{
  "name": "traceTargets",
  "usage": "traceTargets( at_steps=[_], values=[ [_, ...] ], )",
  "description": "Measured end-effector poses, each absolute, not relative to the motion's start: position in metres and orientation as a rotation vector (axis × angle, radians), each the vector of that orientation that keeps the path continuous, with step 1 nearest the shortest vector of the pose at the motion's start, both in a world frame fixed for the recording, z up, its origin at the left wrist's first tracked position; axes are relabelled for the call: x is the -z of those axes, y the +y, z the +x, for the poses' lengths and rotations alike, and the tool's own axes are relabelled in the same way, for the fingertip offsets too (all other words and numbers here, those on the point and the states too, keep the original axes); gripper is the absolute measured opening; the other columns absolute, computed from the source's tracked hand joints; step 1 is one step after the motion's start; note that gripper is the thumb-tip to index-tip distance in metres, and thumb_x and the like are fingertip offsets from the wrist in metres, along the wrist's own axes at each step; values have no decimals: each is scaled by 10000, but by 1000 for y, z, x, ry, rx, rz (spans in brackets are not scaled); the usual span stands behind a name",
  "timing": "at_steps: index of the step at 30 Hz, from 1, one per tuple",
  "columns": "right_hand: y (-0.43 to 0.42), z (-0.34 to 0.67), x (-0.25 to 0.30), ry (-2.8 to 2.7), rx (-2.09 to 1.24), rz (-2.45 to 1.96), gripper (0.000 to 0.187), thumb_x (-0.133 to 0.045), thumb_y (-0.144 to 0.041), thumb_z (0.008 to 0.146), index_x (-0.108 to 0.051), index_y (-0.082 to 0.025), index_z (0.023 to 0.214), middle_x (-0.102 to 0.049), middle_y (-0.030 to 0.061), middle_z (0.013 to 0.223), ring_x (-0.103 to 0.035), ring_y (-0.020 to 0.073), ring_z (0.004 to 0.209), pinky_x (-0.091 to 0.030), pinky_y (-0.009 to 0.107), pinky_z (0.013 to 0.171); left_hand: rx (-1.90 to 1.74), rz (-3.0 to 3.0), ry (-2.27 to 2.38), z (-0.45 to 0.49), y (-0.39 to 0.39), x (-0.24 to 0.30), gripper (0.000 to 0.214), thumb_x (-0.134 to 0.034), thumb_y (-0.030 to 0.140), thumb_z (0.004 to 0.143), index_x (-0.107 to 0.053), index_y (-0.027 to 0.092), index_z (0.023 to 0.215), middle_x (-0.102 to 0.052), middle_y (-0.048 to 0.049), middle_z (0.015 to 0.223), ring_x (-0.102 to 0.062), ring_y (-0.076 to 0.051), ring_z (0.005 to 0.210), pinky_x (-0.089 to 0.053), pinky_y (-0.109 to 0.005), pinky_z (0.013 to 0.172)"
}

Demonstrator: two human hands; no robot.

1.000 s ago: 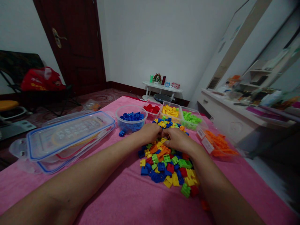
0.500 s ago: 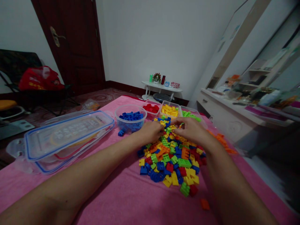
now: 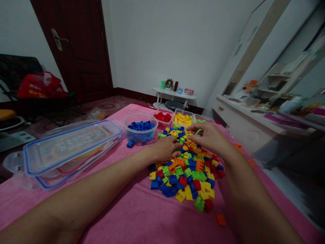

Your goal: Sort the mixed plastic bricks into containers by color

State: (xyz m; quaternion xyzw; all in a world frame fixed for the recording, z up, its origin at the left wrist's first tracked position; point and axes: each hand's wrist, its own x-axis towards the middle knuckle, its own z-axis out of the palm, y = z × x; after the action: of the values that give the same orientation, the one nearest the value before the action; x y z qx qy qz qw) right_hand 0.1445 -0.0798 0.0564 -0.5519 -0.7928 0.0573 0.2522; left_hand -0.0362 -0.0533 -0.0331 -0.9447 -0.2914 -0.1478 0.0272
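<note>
My left hand (image 3: 166,149) lies over the left side of a heap of mixed toy building blocks (image 3: 188,176), its fingers spread and touching the blocks. At the far right of the heap my right hand (image 3: 209,135) is curled, with a small green block (image 3: 199,131) showing between thumb and fingers. Its fingertips are partly hidden. Left of the heap stands a round clear tub (image 3: 140,128) of blue blocks. Behind are clear boxes of red blocks (image 3: 162,117) and yellow blocks (image 3: 182,119). A box of green blocks (image 3: 200,121) is mostly covered by my right hand.
Stacked clear lids with blue rims (image 3: 73,145) lie on the pink cloth (image 3: 122,210) at left. One blue block (image 3: 130,144) sits beside the tub. Orange blocks (image 3: 238,147) lie past my right forearm, and one orange block (image 3: 221,220) is near the front.
My left hand has opened from a closed pose and spread lower over the heap. My right hand has shifted slightly right, and a green block now shows in its fingers.
</note>
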Motion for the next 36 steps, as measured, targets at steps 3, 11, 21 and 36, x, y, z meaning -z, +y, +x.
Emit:
traceTargets(
  at_steps=[3, 11, 21, 36],
  values=[
    [-79, 145, -55, -2164, -143, -1509, 250, -607, -216, 678, -711, -169, 901, -698, 35, 814, -572, 129, 602, -407, 234, 544, 458, -2918, -895, -36, -53, 33, 408, -387, 432, 899, -560, 194, 1182, -552, -102, 1062, -540, -223, 997, -441, -344, 865],
    [-80, 143, -55, -2190, -81, -1525, 285, -613, -231, 679, -707, -175, 942, -694, 31, 810, -572, 132, 616, -399, 231, 552, 492, -2893, -933, -34, -58, 34, 388, -375, 415, 905, -551, 202, 1177, -540, -107, 1062, -522, -229, 999, -431, -372, 883],
    [-77, 138, -46, -2265, -108, -1488, 269, -575, -226, 696, -705, -184, 927, -679, 24, 818, -555, 124, 619, -378, 225, 551, 495, -2883, -951, -33, -60, 37, 364, -395, 402, 898, -543, 209, 1170, -521, -109, 1146, -486, -247, 1083, -407, -403, 925],
    [-81, 124, -37, -2422, -104, -1440, 229, -576, -203, 715, -708, -194, 901, -693, 29, 826, -575, 138, 681, -376, 222, 583, 488, -2863, -1018, -31, -61, 38, 382, -423, 388, 886, -548, 165, 1170, -512, -136, 1205, -467, -264, 1134, -400, -425, 950]
  ],
)
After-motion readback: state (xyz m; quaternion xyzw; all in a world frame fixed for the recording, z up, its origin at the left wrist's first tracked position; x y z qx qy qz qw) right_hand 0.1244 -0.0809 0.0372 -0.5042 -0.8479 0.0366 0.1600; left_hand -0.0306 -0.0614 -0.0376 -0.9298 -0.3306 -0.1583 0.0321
